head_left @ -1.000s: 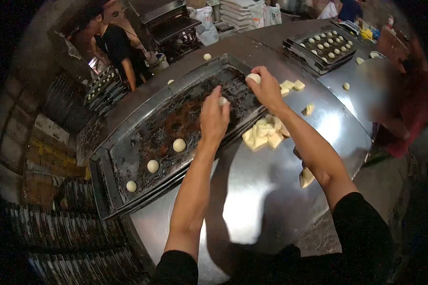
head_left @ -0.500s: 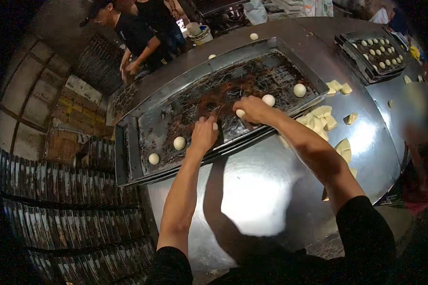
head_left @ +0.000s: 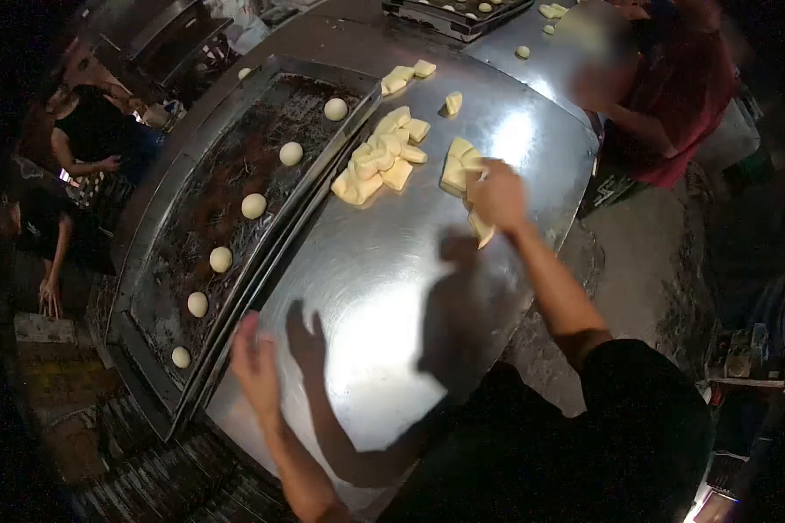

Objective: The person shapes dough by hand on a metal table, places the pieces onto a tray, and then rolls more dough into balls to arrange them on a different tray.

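Several round dough balls [head_left: 253, 206] stand in a row along the near side of the dark metal baking tray [head_left: 281, 63]. My left hand [head_left: 255, 362] hangs beside the tray's near edge, empty, with its fingers stretched out. Over on the right, my right hand [head_left: 501, 199] reaches down to some cut dough pieces [head_left: 459, 164], its fingertips against or just over them. Motion smears those fingers, and the hand partly covers the dough. A larger pile of pale cut dough [head_left: 379, 157] lies between the tray and my right hand.
Smaller dough lumps [head_left: 453, 103] lie on the shiny metal table [head_left: 384, 261]. A second tray [head_left: 467, 26] with dough balls is at the far end. One person in a red top [head_left: 685, 96] stands right of the table; other people [head_left: 92, 131] are at the left.
My view has turned to the right. Both hands have left the tray, where the dough balls they were placing now sit. My right hand has moved to the cut dough, my left back towards me.
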`<state>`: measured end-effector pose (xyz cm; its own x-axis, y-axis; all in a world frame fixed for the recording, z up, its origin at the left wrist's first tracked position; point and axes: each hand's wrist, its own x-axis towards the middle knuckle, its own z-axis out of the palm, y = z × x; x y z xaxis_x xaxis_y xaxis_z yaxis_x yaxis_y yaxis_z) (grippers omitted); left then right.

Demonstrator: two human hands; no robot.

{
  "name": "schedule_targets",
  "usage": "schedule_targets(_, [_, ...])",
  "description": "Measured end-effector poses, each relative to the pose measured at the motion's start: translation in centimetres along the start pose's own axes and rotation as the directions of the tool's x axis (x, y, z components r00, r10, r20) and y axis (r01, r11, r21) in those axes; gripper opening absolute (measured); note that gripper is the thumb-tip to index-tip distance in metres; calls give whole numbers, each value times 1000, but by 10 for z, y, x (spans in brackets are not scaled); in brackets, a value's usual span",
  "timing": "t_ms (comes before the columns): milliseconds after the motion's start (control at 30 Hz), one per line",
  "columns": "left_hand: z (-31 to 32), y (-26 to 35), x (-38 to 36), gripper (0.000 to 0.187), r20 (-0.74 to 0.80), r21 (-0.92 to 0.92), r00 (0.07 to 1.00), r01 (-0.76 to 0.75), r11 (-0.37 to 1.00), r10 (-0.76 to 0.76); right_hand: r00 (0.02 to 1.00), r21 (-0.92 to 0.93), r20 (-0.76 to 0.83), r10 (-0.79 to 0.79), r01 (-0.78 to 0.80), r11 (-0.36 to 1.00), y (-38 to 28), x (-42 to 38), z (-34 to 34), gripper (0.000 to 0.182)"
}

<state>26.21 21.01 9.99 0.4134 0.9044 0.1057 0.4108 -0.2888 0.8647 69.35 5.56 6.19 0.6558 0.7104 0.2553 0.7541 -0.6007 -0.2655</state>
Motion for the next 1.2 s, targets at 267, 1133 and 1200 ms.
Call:
schedule_targets(267, [110,17,-132,26,413,-337,904,261,904,-107,908,429,-122,401,-316,846,41,-2,66,44])
schedule_targets(1133, [-47,-12,-213,52,287,-734,912,406,544,-294,518,773,626,-583,-513,374,-279,-279,-40,25])
schedule_targets(1200, [-52,-45,-237,39,-51,-583,943,239,776,-329,541,816,575,-613,-425,391,-254,-283,-44,40])
